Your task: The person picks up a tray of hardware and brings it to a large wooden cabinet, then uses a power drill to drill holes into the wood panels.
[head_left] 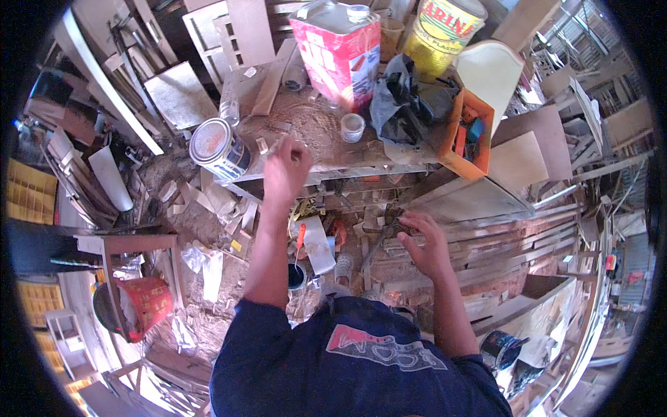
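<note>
My left hand (287, 167) is over the front edge of a dusty wooden workbench (319, 142), its fingers curled together. Whatever they may hold is too small to make out. Just left of it stands a paint can (240, 156) with a drip-stained lid, and a small pale piece (262, 145) lies by the fingers. A small lidded jar (352, 128) sits to the right of this hand. My right hand (427, 247) hangs in the air below the bench's front edge, fingers apart, with nothing in it.
Toward the back of the bench are a red and white rectangular tin (333, 55), a yellow bucket (441, 38), a black crumpled bag (399, 104) and an orange container (464, 163) with coloured items. Wood scraps litter the floor; long boards (500, 240) lie at right.
</note>
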`<state>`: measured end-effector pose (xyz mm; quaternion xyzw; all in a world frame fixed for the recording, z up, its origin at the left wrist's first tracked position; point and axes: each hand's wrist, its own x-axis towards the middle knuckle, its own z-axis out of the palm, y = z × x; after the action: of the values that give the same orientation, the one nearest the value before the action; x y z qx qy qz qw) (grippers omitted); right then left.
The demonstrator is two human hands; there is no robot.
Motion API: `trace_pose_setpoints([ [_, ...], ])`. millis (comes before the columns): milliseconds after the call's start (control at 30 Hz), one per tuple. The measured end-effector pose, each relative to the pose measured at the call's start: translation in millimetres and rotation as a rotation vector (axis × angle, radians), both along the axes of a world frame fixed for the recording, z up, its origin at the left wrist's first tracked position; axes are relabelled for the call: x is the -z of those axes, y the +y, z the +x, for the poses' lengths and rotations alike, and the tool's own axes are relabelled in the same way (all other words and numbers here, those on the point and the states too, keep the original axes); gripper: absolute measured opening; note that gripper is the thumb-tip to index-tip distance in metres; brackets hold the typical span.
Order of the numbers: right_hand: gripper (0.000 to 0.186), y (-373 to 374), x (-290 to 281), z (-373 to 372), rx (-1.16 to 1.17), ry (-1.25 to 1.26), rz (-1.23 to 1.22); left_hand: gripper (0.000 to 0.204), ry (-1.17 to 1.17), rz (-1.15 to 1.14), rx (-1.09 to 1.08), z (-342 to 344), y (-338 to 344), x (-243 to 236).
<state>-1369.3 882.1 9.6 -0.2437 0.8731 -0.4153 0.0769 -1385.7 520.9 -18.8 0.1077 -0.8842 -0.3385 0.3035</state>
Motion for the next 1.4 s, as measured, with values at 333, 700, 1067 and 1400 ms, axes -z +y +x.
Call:
trace_pose_setpoints([
  [333, 0.027, 21.9, -7.0, 19.2, 0.036, -0.163, -0.096, 0.013, -0.472, 1.260, 0.559, 85.9, 181.4, 29.1],
  [700, 0.019, 83.4, 2.4, 59.9, 0.181, -0.353, -0.277, 0.023, -0.595, 1.154, 0.739, 94.2, 233.9, 20.3],
  [1067, 0.022, 169.8, -2.6, 137.9, 0.351, -0.313, -0.330, 0.022, -0.649, 1.049, 0.961, 135.4, 318.3, -2.8],
  [1400, 0.030, 208.5, 14.9, 158.1, 0.510, -0.448, -0.587, 0.021, -0.743, 1.173, 1.000, 167.4, 347.5, 0.4],
])
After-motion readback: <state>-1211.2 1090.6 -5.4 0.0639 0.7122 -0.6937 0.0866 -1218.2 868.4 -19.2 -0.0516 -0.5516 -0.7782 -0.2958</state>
